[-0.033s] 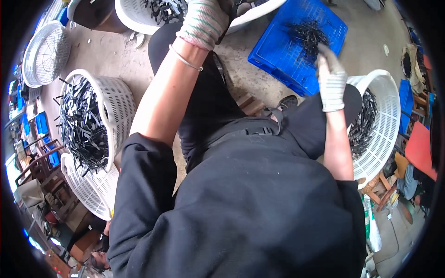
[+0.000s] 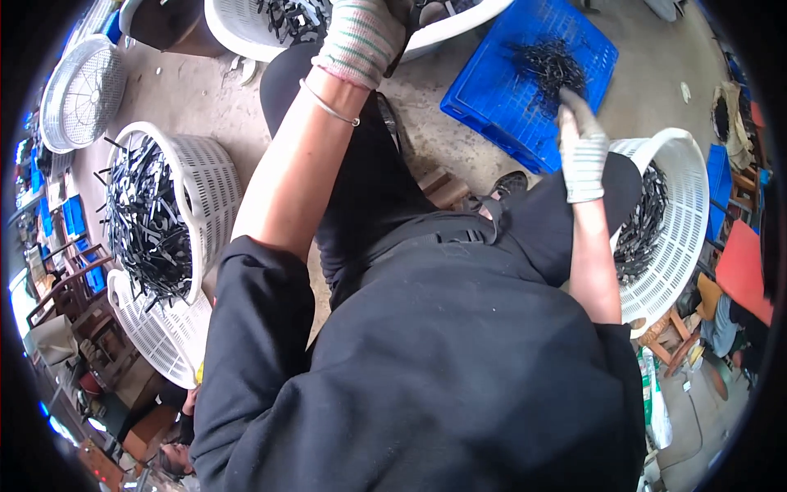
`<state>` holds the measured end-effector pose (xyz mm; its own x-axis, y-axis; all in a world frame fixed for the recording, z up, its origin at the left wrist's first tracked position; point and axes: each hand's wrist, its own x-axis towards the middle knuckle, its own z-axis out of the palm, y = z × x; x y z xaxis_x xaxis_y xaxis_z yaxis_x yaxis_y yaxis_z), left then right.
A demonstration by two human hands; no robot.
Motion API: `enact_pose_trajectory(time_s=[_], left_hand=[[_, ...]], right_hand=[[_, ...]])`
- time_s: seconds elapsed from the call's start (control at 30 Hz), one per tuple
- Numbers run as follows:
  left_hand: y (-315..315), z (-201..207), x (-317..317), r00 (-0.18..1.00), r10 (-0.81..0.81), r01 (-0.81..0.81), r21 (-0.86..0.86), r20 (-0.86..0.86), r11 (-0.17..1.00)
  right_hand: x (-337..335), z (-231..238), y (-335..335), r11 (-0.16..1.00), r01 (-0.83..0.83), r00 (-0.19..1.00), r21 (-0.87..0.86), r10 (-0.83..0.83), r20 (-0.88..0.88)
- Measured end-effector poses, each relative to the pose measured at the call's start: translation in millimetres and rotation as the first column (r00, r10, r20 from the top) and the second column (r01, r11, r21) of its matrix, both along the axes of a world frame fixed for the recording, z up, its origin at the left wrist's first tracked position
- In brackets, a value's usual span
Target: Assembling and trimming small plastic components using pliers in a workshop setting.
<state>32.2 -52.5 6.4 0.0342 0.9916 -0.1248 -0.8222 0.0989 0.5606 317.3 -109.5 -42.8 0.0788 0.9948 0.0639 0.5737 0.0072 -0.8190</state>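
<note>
My left hand [image 2: 361,37], in a white knit glove with green stripes, is at the top over the rim of a white basket [image 2: 238,41] with black strip pieces in it. Its fingers run into a dark area at the picture's edge, so what they hold is hidden. My right hand [image 2: 584,160], gloved alike with greyed fingertips, hovers above my right knee. Its fingers stretch toward a pile of thin black strips [image 2: 551,67] lying on an upturned-looking blue plastic crate [image 2: 492,90]. No piece shows in the right hand.
A white basket [image 2: 209,176] heaped with black strips stands to my left, another white basket [image 2: 676,246] with dark pieces to my right. An openwork white basket [image 2: 86,94] sits far left. A red panel [image 2: 744,266] is at the right edge; another person [image 2: 176,459] shows lower left.
My right hand has shifted slightly toward me and to the left, away from the strip pile. My left hand has stayed almost still.
</note>
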Motion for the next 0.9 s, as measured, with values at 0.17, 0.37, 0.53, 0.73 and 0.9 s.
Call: enact_pose_trajectory(time_s=[0.17, 0.37, 0.53, 0.73, 0.9], left_hand=[[8, -1, -12, 0.998, 0.061, -0.061, -0.01, 0.02, 0.998], [14, 19, -18, 0.969, 0.141, -0.159, -0.073, -0.205, 0.985], [19, 30, -16, 0.949, 0.174, -0.199, -0.074, -0.263, 0.977], [18, 34, -18, 0.939, 0.237, -0.266, -0.091, -0.25, 0.96], [17, 37, -21, 0.943, 0.299, -0.315, -0.104, -0.145, 0.943]], right_hand=[[15, -67, -5, 0.977, -0.115, 0.981, -0.18, 0.14, 0.133], [12, -95, -2, 0.942, -0.154, 0.964, -0.299, 0.209, 0.162], [12, -102, 0, 0.916, -0.204, 0.937, -0.346, 0.285, 0.202], [15, -106, -3, 0.877, -0.234, 0.918, -0.42, 0.341, 0.201], [12, -101, -3, 0.86, -0.237, 0.898, -0.451, 0.371, 0.236]])
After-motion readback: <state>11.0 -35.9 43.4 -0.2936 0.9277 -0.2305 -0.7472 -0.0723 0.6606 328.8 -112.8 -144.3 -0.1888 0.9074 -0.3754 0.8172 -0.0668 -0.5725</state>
